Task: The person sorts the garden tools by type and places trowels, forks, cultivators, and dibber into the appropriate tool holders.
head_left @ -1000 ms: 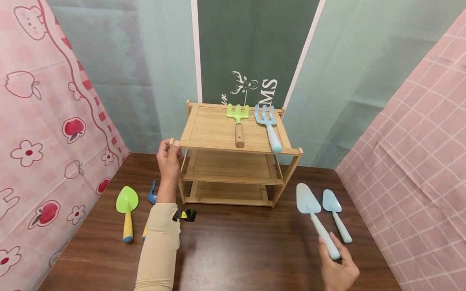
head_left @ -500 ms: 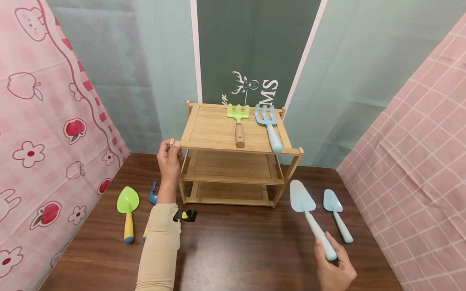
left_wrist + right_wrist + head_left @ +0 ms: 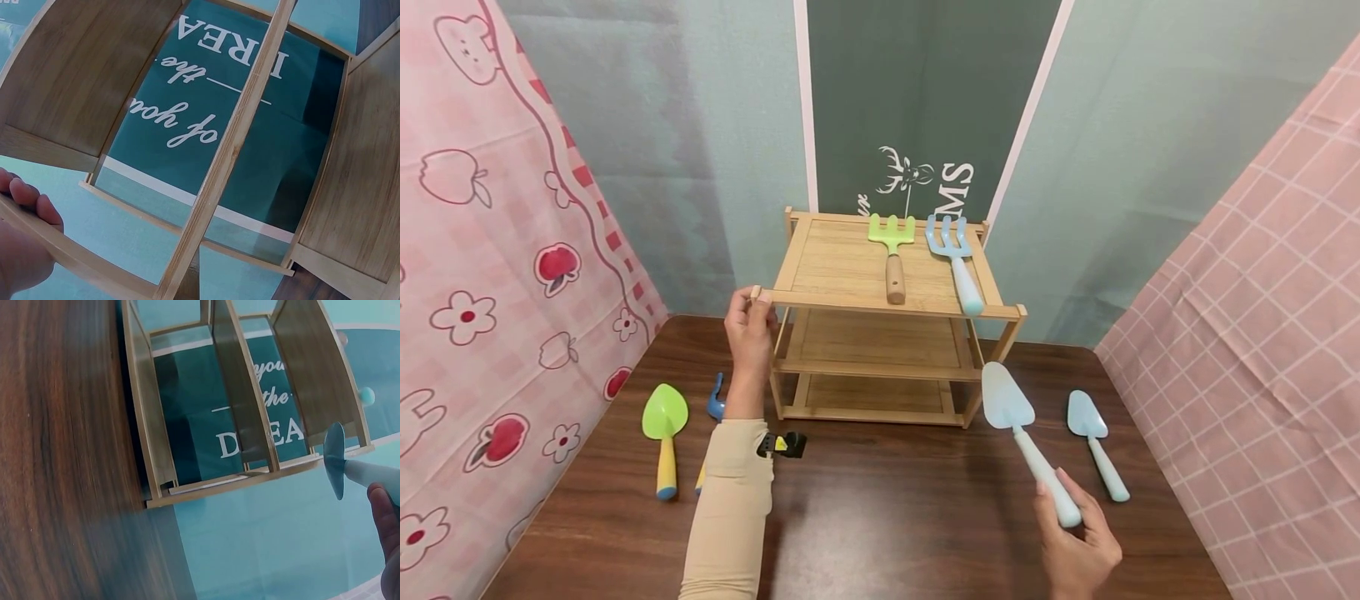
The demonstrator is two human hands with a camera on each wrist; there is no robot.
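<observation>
A wooden three-tier shelf (image 3: 880,367) stands at the back of the table. My left hand (image 3: 750,333) grips the front left corner of its top tier; in the left wrist view the fingers (image 3: 28,194) curl over the wooden rail. My right hand (image 3: 1077,537) holds a pale blue trowel (image 3: 1047,475) by its handle, blade pointing up and left, in front of the shelf's right leg. In the right wrist view the trowel blade (image 3: 335,461) appears edge-on. On the top tier lie a green hand fork (image 3: 892,250) with a wooden handle and a blue hand fork (image 3: 958,265).
A smaller light blue trowel (image 3: 1096,442) lies on the table at the right. At the left are a green trowel (image 3: 665,433) with a yellow handle and a blue-headed tool (image 3: 716,404), partly hidden by the left arm. Cloth curtains (image 3: 1262,333) enclose the table.
My right hand has carried the pale blue trowel left and slightly up, toward the shelf's right leg. The left hand keeps its hold on the shelf corner.
</observation>
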